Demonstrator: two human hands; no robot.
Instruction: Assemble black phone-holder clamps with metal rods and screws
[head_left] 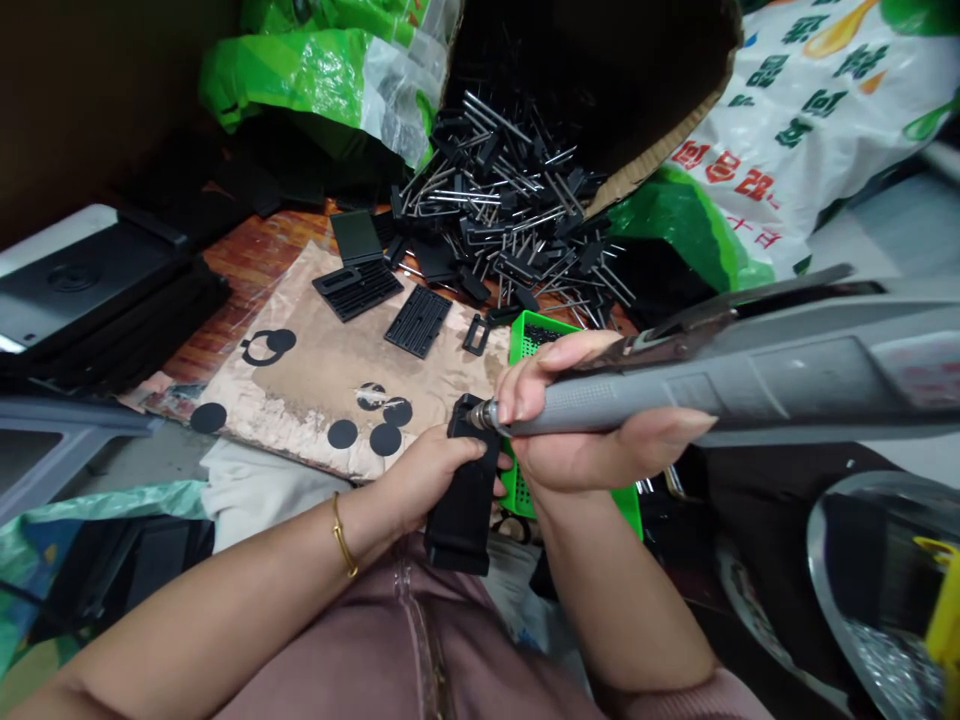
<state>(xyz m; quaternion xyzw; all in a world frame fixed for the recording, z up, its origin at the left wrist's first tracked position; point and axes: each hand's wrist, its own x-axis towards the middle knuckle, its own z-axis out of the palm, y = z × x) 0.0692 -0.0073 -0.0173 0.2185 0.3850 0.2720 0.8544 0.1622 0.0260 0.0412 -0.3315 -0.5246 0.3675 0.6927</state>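
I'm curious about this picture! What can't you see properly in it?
In the head view:
- The bit of the grey rotary tool: too small and dark against the black plastic piece.
- Most of the green plastic basket: hidden by the right hand.
- The tool's far end: cut off by the right edge.
- The yellow object: cut off by the same edge.

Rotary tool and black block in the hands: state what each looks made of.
The rotary tool looks like matte grey moulded plastic, with fine grip texture; its metal collar has a bright shine. The black block looks like matte moulded plastic, showing no metallic glint, though hard rubber can't be ruled out.
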